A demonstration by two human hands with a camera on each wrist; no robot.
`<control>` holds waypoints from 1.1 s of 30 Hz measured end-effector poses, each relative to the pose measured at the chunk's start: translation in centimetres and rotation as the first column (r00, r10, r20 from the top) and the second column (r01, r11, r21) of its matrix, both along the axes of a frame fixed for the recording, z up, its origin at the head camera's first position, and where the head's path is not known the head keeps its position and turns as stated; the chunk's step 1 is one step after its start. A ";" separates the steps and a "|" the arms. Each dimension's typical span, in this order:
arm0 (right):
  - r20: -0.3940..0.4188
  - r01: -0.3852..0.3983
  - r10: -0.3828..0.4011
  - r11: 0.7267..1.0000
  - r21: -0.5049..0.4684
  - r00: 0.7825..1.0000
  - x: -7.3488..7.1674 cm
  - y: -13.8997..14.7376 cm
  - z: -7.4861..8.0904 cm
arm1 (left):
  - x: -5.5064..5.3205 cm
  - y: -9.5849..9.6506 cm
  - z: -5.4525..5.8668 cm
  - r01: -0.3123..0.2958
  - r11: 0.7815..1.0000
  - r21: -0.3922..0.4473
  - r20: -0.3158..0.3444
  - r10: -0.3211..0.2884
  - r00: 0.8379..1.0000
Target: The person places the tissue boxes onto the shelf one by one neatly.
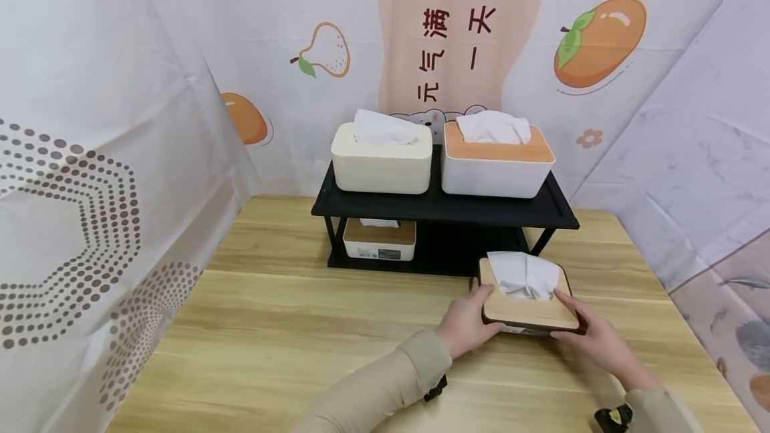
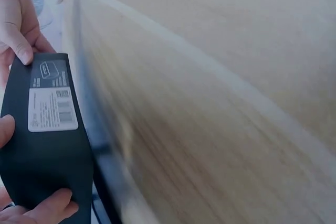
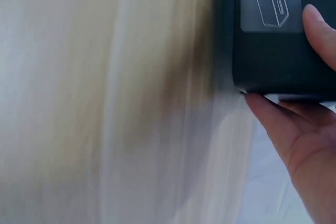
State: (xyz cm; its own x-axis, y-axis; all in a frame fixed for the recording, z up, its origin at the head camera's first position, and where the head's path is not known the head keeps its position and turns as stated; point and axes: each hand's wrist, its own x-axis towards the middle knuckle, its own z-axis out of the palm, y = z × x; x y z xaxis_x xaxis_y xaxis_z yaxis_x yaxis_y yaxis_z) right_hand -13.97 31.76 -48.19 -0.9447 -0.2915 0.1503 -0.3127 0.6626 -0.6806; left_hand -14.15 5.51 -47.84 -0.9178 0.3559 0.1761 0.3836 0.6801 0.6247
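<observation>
A tissue box [image 1: 529, 313] with a pale wooden lid, a dark body and a white tissue standing out of it is between both hands, at the front right of the black rack. My left hand [image 1: 466, 326] grips its left end, thumb on the near side. At the opposite end, my right hand [image 1: 595, 339] holds the right side, fingers along the lid edge and thumb low at the front. The left wrist view shows the box's dark wall [image 2: 47, 150] with a printed label [image 2: 52, 109]. In the right wrist view, the right thumb [image 3: 319, 32] presses beside that label.
A two-tier black rack [image 1: 385, 204] stands at the back of the wooden table [image 1: 289, 346]. On top are a cream tissue box [image 1: 381, 172] and a white one with a wooden lid [image 1: 496, 176]. A smaller white tissue box [image 1: 379, 239] sits on the lower tier's left.
</observation>
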 end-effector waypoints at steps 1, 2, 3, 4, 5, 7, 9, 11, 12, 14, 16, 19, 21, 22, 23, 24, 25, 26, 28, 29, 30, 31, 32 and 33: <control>-0.008 0.006 -0.006 1.000 -0.016 1.000 -0.1 -0.3 0.1 | -0.1 -0.2 0.2 -0.002 1.000 0.011 -0.003 0.002 1.000; -0.011 0.016 -0.016 0.999 -0.029 1.000 -0.2 -0.6 0.2 | -0.1 -0.3 0.3 -0.008 1.000 0.024 -0.002 0.008 1.000; -0.011 0.026 -0.027 0.998 -0.048 1.000 -0.3 -1.0 0.4 | -0.1 -0.5 0.4 -0.015 0.999 0.040 -0.002 0.015 1.000; -0.015 0.043 -0.044 0.997 -0.057 0.999 -0.4 -1.4 0.5 | -0.2 -0.7 0.5 -0.020 0.998 0.056 -0.002 0.020 1.000; -0.018 0.055 -0.057 0.996 -0.074 0.998 -0.5 -1.8 0.6 | -0.3 -0.9 0.7 -0.025 0.997 0.069 -0.004 0.025 1.000; -0.022 0.069 -0.072 0.991 -0.113 0.997 -0.6 -2.7 0.7 | -0.5 -1.5 1.0 -0.034 0.995 0.095 -0.009 0.035 0.999; -0.020 0.064 -0.068 0.986 -0.157 0.998 -0.9 -3.6 0.8 | -0.9 -2.1 1.3 -0.043 0.993 0.111 -0.017 0.046 0.999; -0.026 0.060 -0.065 0.982 -0.182 0.998 -1.1 -4.4 0.7 | -1.2 -2.7 1.6 -0.054 0.992 0.117 -0.015 0.056 0.998; -0.030 0.061 -0.068 0.980 -0.190 0.997 -1.1 -4.7 0.6 | -1.3 -3.0 1.6 -0.058 0.991 0.118 -0.009 0.060 0.998; -0.031 0.060 -0.068 0.975 -0.215 0.997 -1.2 -5.4 0.5 | -1.6 -3.6 1.4 -0.060 0.991 0.119 -0.002 0.061 0.998; -0.015 0.069 -0.075 0.970 -0.232 0.997 -1.3 -6.0 0.4 | -2.0 -4.2 1.1 -0.060 0.991 0.119 0.000 0.061 0.998; 0.022 0.071 -0.067 0.960 -0.271 0.997 -1.6 -6.9 0.4 | -2.4 -4.9 0.7 -0.053 0.988 0.143 -0.011 0.055 0.998; 0.050 0.081 -0.070 0.956 -0.283 0.996 -1.8 -7.4 0.5 | -2.7 -5.4 0.4 -0.053 0.986 0.156 -0.015 0.056 0.998; 0.055 0.085 -0.072 0.955 -0.284 0.996 -2.0 -7.6 0.5 | -2.8 -5.6 0.3 -0.052 0.985 0.166 -0.018 0.055 0.998; 0.062 0.088 -0.073 0.955 -0.283 0.995 -2.1 -7.8 0.6 | -2.9 -5.8 0.3 -0.049 0.983 0.179 -0.023 0.054 0.998; 0.066 0.093 -0.077 0.956 -0.279 0.995 -2.3 -8.0 0.6 | -3.0 -6.0 0.3 -0.051 0.981 0.185 -0.024 0.056 0.998; 0.068 0.093 -0.077 0.957 -0.276 0.995 -2.5 -8.2 0.6 | -3.0 -6.3 0.2 -0.052 0.980 0.190 -0.026 0.058 0.998; 0.068 0.094 -0.078 0.958 -0.271 0.995 -2.7 -8.3 0.5 | -3.1 -6.5 0.2 -0.054 0.981 0.189 -0.028 0.060 0.998; 0.066 0.090 -0.075 0.960 -0.264 0.995 -3.1 -8.6 0.4 | -3.3 -6.9 0.2 -0.054 0.979 0.195 -0.034 0.062 0.997; 0.062 0.086 -0.073 0.961 -0.263 0.995 -3.2 -8.8 0.3 | -3.4 -7.0 0.1 -0.058 0.979 0.194 -0.031 0.065 0.997; 0.060 0.081 -0.068 0.961 -0.264 0.996 -3.4 -8.9 0.2 | -3.4 -7.2 0.1 -0.061 0.980 0.190 -0.023 0.066 0.998; 0.058 0.076 -0.062 0.961 -0.264 0.996 -3.5 -9.0 0.0 | -3.4 -7.4 0.0 -0.064 0.980 0.188 -0.018 0.068 0.998; 0.054 0.072 -0.060 0.963 -0.261 0.997 -3.5 -9.1 -0.1 | -3.4 -7.5 -0.1 -0.066 0.981 0.185 -0.009 0.069 0.998; 0.052 0.068 -0.057 0.962 -0.263 0.997 -3.6 -9.2 -0.2 | -3.5 -7.6 -0.2 -0.070 0.981 0.182 -0.002 0.071 0.997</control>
State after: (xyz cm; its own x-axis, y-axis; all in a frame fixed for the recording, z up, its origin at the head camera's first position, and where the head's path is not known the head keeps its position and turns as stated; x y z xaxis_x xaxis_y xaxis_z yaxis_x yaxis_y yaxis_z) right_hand -17.59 22.56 -48.42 -0.9671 -0.1872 0.1722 -0.2425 0.4748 -0.8460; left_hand -17.61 -2.10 -48.06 -0.9376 0.2518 0.2398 0.3446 0.5809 0.7374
